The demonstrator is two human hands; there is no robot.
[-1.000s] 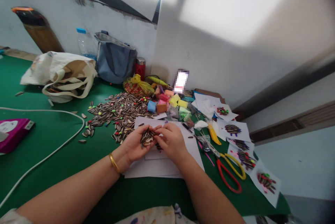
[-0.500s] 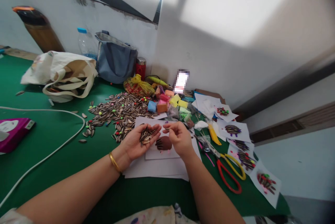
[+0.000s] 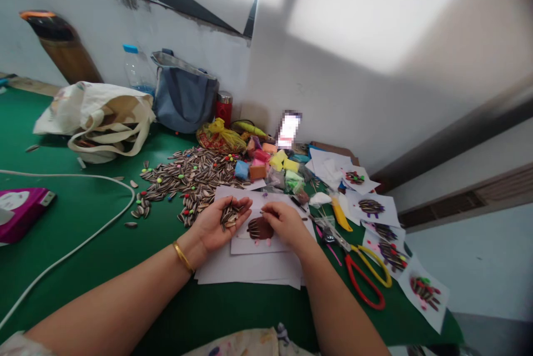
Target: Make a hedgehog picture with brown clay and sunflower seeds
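Observation:
My left hand (image 3: 214, 222) lies palm up, cupped round a small heap of striped sunflower seeds (image 3: 230, 215). My right hand (image 3: 283, 222) rests beside it on a sheet of white paper (image 3: 254, 245), its fingertips pinched at the edge of a brown clay patch (image 3: 260, 229) that has seeds stuck in it. What the fingertips pinch is too small to name. A gold bangle (image 3: 182, 257) circles my left wrist.
A big pile of sunflower seeds (image 3: 187, 175) spreads over the green table (image 3: 83, 217). Coloured clay blocks (image 3: 266, 164), red and yellow scissors (image 3: 366, 272), finished seed pictures (image 3: 422, 289), bags (image 3: 100, 117), a white cable (image 3: 75, 245) and a purple box (image 3: 20, 209) surround the paper.
My right hand left the seeds in my left palm, lifted away to the right, then came down onto the brown clay patch. My left hand stayed cupped in place.

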